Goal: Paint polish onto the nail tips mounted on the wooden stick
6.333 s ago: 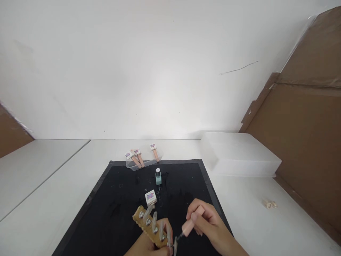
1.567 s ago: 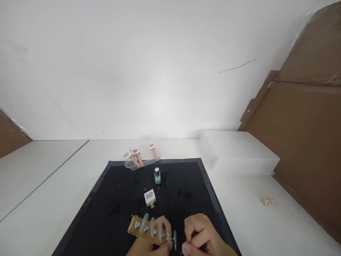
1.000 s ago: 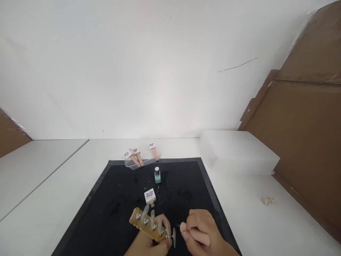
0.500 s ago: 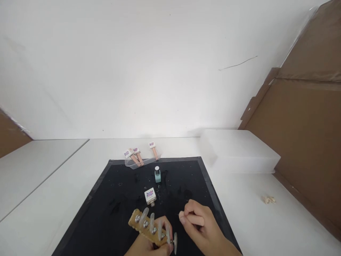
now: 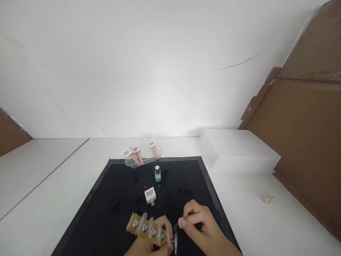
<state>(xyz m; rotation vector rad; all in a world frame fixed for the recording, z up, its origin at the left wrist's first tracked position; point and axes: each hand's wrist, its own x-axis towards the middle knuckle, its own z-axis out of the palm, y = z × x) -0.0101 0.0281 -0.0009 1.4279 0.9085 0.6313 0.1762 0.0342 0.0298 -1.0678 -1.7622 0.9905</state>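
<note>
Left hand (image 5: 149, 247) grips a wooden holder (image 5: 145, 231) carrying a row of clear nail tips (image 5: 151, 227), low over the black mat (image 5: 114, 199). The holder looks light and stiff; its bare wooden end offers the safest hold, the tips seeming fragile. Right hand (image 5: 202, 229) is closed on a pink brush handle (image 5: 195, 218), bristles beside the rightmost tip.

Matt black mat (image 5: 119, 202), seemingly wooden holder (image 5: 141, 229), glossy translucent nail tips (image 5: 150, 227)

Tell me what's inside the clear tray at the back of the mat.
Three pink-handled brushes with white labelled caps lean in the clear tray. Their lower ends blur behind its wall; anything else inside cannot be made out.
</note>
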